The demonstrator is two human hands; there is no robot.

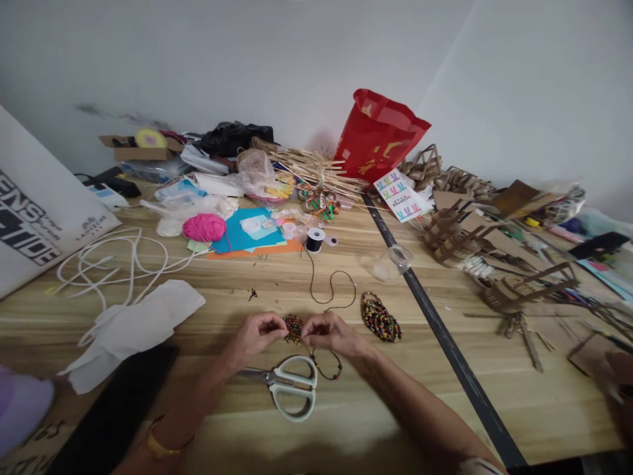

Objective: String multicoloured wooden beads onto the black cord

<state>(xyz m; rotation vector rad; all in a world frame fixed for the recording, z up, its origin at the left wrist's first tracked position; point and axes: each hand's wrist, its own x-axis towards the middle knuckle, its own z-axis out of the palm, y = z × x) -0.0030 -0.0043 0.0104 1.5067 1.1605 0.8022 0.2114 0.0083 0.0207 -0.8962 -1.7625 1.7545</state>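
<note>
My left hand (258,336) is closed in a pinch at the left edge of a small heap of multicoloured beads (293,328). What its fingertips hold is too small to make out. On the heap's other side my right hand (330,331) pinches a thin black cord (338,360), which hangs in a loop with a few beads on it. Scissors with pale handles (315,389) lie just below the hands, their blades pointing left and partly behind my left wrist. A bunch of beaded bracelets (380,318) rests to the right of my right hand.
Beyond the hands stands a spool of black cord (314,243), its loose end trailing toward me. A clear round container (395,260) is near the dark strip (435,323). Pink yarn (204,227), white cable (131,264), woven baskets (509,290) and a red bag (378,138) surround the work area.
</note>
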